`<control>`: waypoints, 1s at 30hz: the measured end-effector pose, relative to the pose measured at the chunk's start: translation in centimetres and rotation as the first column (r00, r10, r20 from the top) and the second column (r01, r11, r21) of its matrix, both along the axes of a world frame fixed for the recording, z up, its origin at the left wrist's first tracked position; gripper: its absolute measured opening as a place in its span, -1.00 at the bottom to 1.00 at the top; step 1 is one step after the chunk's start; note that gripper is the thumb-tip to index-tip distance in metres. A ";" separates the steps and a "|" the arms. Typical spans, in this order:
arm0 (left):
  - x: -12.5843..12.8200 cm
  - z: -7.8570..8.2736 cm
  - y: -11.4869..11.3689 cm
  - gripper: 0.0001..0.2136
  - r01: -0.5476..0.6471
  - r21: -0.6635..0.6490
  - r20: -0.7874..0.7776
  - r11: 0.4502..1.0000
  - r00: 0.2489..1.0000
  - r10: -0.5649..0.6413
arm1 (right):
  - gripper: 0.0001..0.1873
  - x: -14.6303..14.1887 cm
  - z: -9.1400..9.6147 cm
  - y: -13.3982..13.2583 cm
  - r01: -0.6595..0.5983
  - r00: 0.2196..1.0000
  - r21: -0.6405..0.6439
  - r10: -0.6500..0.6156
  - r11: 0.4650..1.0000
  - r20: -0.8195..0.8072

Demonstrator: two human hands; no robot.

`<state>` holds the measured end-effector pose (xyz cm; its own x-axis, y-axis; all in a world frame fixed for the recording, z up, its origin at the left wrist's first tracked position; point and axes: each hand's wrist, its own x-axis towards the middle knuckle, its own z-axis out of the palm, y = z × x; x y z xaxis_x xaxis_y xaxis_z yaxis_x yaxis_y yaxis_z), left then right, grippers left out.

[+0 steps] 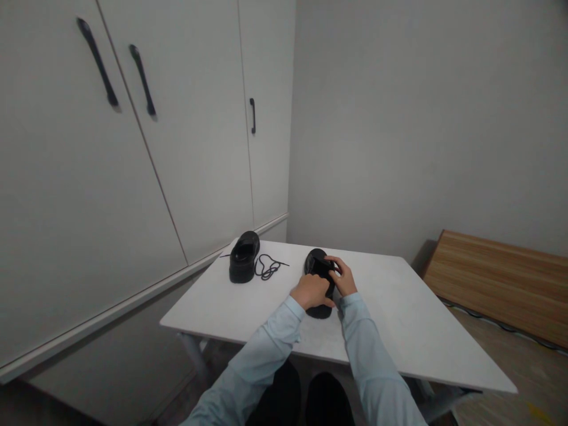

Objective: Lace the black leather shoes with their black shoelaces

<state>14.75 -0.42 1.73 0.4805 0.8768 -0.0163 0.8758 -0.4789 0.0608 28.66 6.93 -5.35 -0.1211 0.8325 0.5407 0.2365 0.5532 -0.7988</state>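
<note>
A black shoe point(316, 254) lies on the white table point(377, 313) in front of me, its toe pointing away. My left hand point(312, 290) reaches over its left side, with curled fingers gripping the shoe near the opening; the fingertips are hidden inside. On the other side, my right hand point(345, 278) has its thumb and bent fingers closed on the shoe's upper right edge. A second black shoe point(243, 269) stands to the left, apart from both hands. Beside it lies a loose black shoelace point(268, 269) in a loop.
White cabinets point(195, 148) with dark handles rise along the left. A grey wall point(399, 118) stands behind the table. A wood-grain board point(501, 284) is at the right, with cables point(488, 319) along its lower edge. My knees point(328, 396) are under the table's front edge.
</note>
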 end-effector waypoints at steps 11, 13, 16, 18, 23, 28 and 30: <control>0.0 -0.2 -0.5 -0.51 -0.020 0.055 0.040 0.998 0.999 0.017 | -0.53 -0.2 0.2 0.7 -0.060 0.990 0.084 0.048 0.995 0.134; 0.1 -0.4 -0.9 -0.46 -0.041 0.088 0.053 0.995 0.998 0.037 | -0.53 -0.3 0.2 0.8 -0.048 0.987 0.077 0.036 0.996 0.160; 0.2 -0.3 -1.2 -0.46 -0.056 0.102 0.038 0.993 0.998 0.053 | -0.64 -0.3 0.3 1.1 -0.013 0.982 0.068 0.000 0.998 0.188; 0.2 0.0 -1.0 -0.50 -0.054 0.081 0.014 0.995 0.999 0.053 | -0.69 -0.3 0.2 1.3 0.000 0.976 0.061 -0.013 0.998 0.217; 0.1 0.5 0.4 -0.51 0.013 -0.044 -0.054 0.999 0.998 -0.016 | -0.62 -0.4 0.5 1.5 -0.014 0.933 0.056 -0.007 0.998 0.360; -0.1 1.2 1.7 -0.45 0.084 -0.181 -0.062 0.980 0.993 -0.096 | -0.64 -0.7 1.0 1.5 -0.004 0.875 0.008 0.000 1.000 0.483; -0.4 1.9 1.8 -0.53 0.144 -0.213 -0.007 0.966 0.989 -0.149 | -0.64 -0.7 1.0 1.5 -0.005 0.862 0.005 0.002 1.000 0.507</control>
